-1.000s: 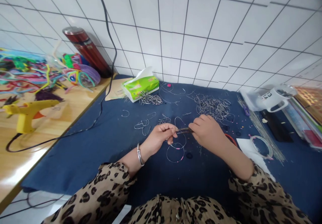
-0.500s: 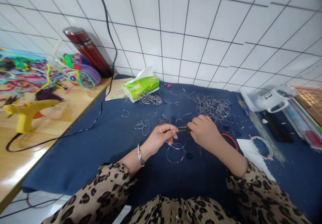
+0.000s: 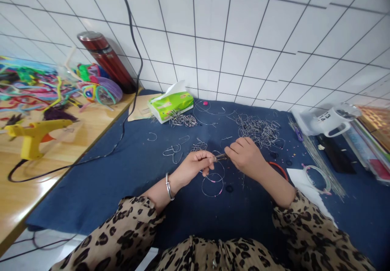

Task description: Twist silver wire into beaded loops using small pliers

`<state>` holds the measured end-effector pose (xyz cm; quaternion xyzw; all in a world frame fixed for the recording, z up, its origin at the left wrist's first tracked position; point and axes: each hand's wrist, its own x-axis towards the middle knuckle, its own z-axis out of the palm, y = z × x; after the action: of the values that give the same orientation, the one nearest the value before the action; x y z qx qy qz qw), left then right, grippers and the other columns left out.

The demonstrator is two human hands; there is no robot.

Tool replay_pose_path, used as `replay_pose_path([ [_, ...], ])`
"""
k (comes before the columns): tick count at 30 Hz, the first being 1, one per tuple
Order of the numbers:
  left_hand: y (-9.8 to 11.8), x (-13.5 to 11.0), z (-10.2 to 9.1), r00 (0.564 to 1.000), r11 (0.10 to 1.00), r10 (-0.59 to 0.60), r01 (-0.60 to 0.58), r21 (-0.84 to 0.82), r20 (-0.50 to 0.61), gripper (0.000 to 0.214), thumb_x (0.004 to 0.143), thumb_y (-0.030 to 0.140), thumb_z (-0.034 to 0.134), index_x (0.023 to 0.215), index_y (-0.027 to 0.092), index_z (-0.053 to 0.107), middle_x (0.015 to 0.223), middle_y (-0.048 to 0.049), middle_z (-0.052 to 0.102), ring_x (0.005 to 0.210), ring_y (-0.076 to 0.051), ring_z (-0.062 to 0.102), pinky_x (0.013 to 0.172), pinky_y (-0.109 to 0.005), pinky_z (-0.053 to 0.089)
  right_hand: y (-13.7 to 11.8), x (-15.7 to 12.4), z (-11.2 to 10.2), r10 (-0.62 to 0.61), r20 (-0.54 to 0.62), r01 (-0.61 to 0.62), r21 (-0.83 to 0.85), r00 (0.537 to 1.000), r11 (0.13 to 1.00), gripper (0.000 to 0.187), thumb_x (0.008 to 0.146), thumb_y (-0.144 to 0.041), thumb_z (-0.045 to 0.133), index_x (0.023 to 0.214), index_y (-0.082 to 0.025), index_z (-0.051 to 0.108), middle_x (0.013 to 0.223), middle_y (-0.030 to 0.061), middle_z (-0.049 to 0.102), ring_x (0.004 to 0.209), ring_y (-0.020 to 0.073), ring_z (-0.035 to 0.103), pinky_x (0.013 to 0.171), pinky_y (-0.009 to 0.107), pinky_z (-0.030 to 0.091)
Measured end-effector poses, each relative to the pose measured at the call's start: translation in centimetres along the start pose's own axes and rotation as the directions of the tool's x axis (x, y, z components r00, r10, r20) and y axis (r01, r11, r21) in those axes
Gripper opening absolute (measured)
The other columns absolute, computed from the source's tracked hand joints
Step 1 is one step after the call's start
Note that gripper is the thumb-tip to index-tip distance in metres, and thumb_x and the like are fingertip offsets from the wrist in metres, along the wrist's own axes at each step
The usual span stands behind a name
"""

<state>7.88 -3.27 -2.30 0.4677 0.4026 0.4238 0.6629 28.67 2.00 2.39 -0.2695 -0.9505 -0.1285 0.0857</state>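
Beaded wire loop (image 3: 213,185) dangles just above the blue cloth (image 3: 122,169), centre-near. It looks light, springy and easily kinked, so it is best pinched at its top. Left hand (image 3: 195,166) pinches it there; right hand (image 3: 247,157) clasps a dark slim tool (image 3: 221,157).

White tiled wall (image 3: 243,39), wooden table (image 3: 18,198)

Small tool (image 3: 221,157) pinched between left hand (image 3: 191,166) and right hand (image 3: 247,157)
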Motion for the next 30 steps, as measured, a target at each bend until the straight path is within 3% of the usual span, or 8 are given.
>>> replay_pose_path([
  [8, 0.2, 0.0, -0.5, 0.999, 0.995, -0.008, 0.003, 0.100, 0.044, 0.014, 0.083, 0.025, 0.054, 0.083, 0.012, 0.058, 0.069, -0.0006, 0.060, 0.047, -0.005, 0.048, 0.050, -0.021, 0.037, 0.1, 0.1, 0.3, -0.070, -0.055, 0.066, -0.063, 0.996, 0.996, 0.021, 0.089, -0.016, 0.040, 0.094, -0.016, 0.060, 0.072, 0.0041, 0.051, 0.076, 0.0173, 0.036, 0.069, 0.033, 0.025],
  [14, 0.4, 0.0, -0.5, 0.998, 0.997, -0.016, 0.011, 0.082, 0.057, 0.016, 0.083, 0.027, 0.054, 0.080, 0.012, 0.059, 0.069, -0.0013, 0.061, 0.048, -0.006, 0.049, 0.051, -0.021, 0.038, 0.1, 0.0, 0.2, -0.087, -0.062, 0.081, -0.096, 0.994, 0.992, 0.021, 0.089, -0.015, 0.040, 0.095, -0.015, 0.060, 0.072, 0.0039, 0.051, 0.075, 0.0170, 0.036, 0.068, 0.033, 0.025],
  [30, -0.7, 0.3, 0.3, 0.997, 0.998, 0.000, -0.005, -0.069, -0.073, 0.015, 0.082, 0.028, 0.055, 0.083, 0.013, 0.058, 0.069, -0.0011, 0.060, 0.045, -0.006, 0.048, 0.049, -0.021, 0.040, -1.1, 0.0, -0.7, 0.028, -0.036, -0.032, -0.128, 0.999, 0.991, 0.022, 0.088, -0.014, 0.040, 0.097, -0.014, 0.060, 0.075, 0.0059, 0.052, 0.076, 0.0183, 0.036, 0.069, 0.035, 0.025],
])
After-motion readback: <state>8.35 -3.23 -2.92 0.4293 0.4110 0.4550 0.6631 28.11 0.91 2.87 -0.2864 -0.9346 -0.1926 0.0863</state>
